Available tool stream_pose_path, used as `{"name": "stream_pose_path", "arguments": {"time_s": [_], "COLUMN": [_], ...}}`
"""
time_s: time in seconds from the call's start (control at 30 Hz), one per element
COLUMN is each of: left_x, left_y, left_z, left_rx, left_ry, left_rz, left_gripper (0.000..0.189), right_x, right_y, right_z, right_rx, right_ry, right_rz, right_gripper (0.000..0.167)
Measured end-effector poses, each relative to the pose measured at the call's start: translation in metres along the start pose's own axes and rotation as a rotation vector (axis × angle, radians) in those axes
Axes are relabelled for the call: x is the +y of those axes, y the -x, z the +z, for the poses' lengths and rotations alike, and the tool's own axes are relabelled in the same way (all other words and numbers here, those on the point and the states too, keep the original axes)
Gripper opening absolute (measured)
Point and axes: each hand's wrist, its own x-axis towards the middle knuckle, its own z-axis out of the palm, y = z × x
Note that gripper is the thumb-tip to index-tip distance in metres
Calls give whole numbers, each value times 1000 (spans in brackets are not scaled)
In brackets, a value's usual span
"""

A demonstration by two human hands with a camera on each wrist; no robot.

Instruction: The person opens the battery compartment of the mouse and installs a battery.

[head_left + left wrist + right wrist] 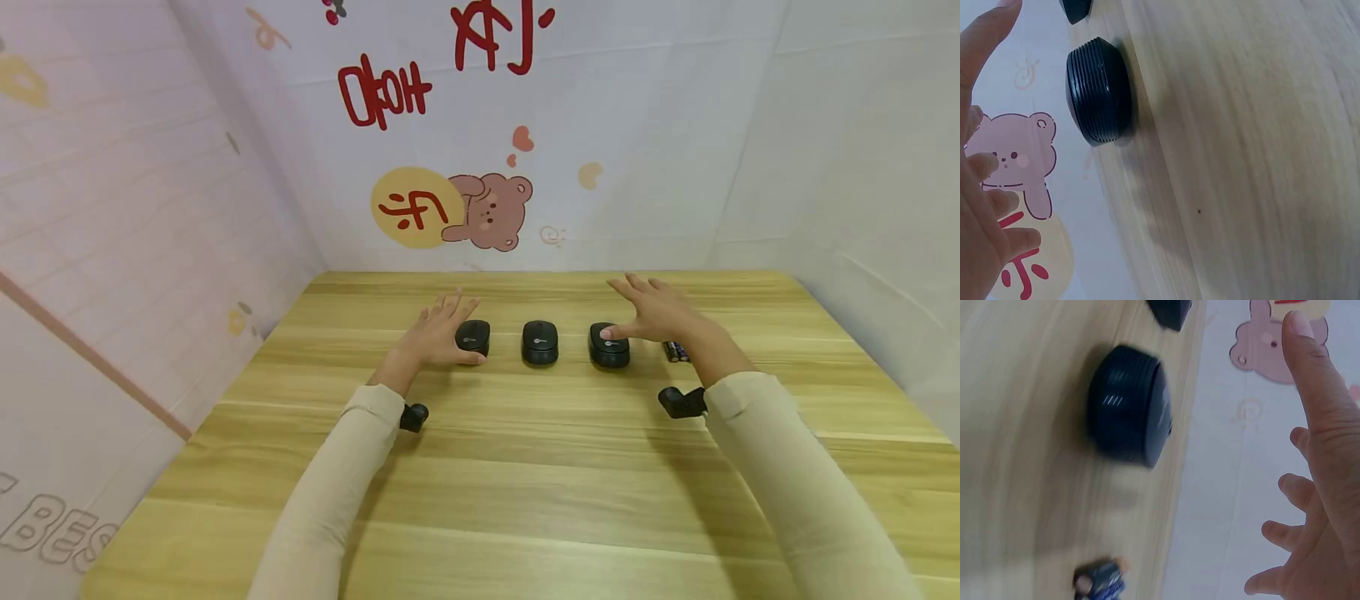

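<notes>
A: How do the hands stand over this wood-grain tabletop (540, 492)?

B: Well apart, fingers spread, nothing gripped. The left hand (437, 337) hangs by the left mouse (474, 338), the right hand (660, 317) by the right mouse (611, 355); the wrist views show a gap at each.

A: What would good handling call for?

B: Probably a low approach, thumb on one flank and fingers on the other, so neither hand knocks the middle mouse (540, 342) between them. The right wrist deserves care: the batteries (677, 352) lie just beside it, and round cells may roll.

A: And the materials?

B: The tabletop looks smooth, its pale yellow streaks running crosswise. The mice are black, plastic-looking and rounded oblong, with fine side ridges (1094, 94) that should help fingers hold. Smallest, the batteries are slim cylinders in dark, bluish wrappers.
</notes>
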Motion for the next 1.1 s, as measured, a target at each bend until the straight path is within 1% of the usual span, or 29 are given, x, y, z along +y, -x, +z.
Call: {"name": "stream_pose_path", "arguments": {"time_s": [0.17,0.33,0.57,0.77,0.87,1.0,1.1], "left_x": [-3,-5,-7,-9,-11,-11,-11], "left_y": [1,3,6,8,10,11,12], "left_z": [1,1,0,0,1,1,1], "left_rx": [8,-3,-3,-2,-5,-8,-9], "left_ry": [1,3,11,-10,-9,-13,-10], "left_rz": [-4,-17,-7,-9,-12,-17,-16], "left_gripper": [101,101,101,102,102,102,102], "right_x": [-17,-36,-62,-79,-89,-104,-114], "right_y": [-12,-23,-34,-43,-47,-53,-57], "right_z": [-2,-1,1,8,12,17,21], "right_rx": [6,4,-14,-53,-70,-80,-74], "right_ry": [5,26,42,54,62,80,90], "right_rz": [-43,-69,-92,-103,-115,-125,-135], "right_gripper": [98,96,101,104,102,101,100]}}
